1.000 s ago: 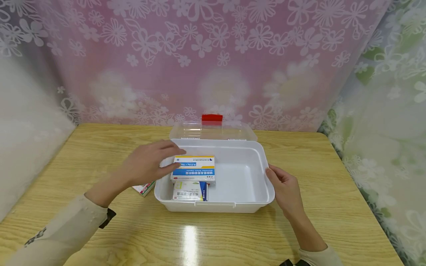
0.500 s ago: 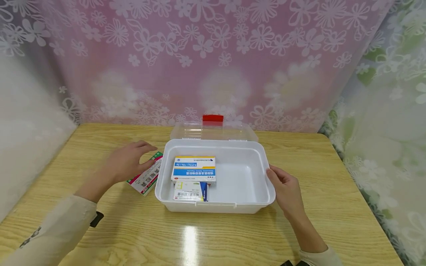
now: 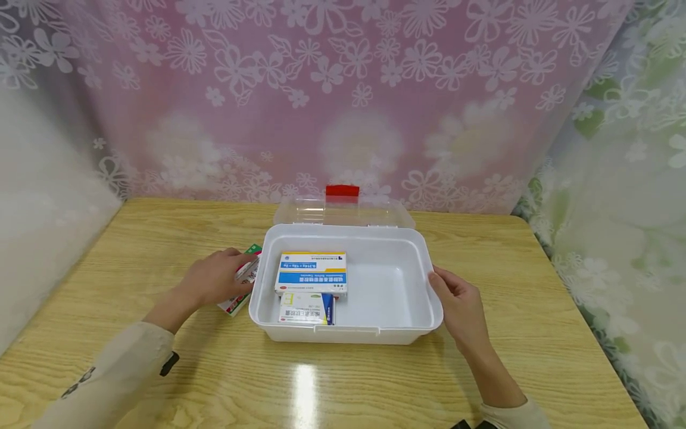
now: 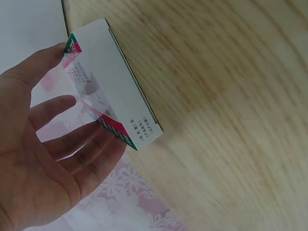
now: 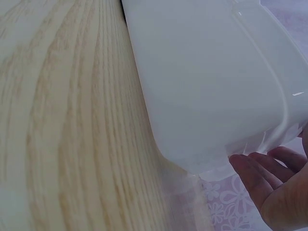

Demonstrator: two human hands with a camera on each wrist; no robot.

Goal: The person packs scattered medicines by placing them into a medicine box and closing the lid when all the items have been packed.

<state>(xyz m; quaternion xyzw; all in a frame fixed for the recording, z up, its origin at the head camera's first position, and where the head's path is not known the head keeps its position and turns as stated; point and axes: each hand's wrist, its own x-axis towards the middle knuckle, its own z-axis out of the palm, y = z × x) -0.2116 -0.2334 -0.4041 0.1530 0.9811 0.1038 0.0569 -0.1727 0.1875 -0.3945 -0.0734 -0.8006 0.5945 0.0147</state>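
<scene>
My left hand [image 3: 214, 279] reaches over a green, pink and white medicine box [image 4: 113, 82] lying on the table left of a white plastic storage box. In the left wrist view its thumb meets one end of the carton and fingertips meet the other, pinching it. My right hand [image 3: 462, 304] grips the right rim of the storage box [image 3: 343, 335], thumb on top and fingers curled under the outside edge. Inside, on the left, lie a blue and white medicine box [image 3: 312, 274] and a smaller vitamin E carton [image 3: 305, 308] in front of it.
The storage box's clear lid [image 3: 300, 210] with a red latch [image 3: 342, 191] is swung open at the back. Behind the wooden table [image 3: 509, 357] hangs a pink floral curtain [image 3: 359, 107], with pale floral cloth on both sides.
My left hand has drawn back from over the storage box, moved left, then come down onto the green and pink carton. The right hand has stayed on the rim.
</scene>
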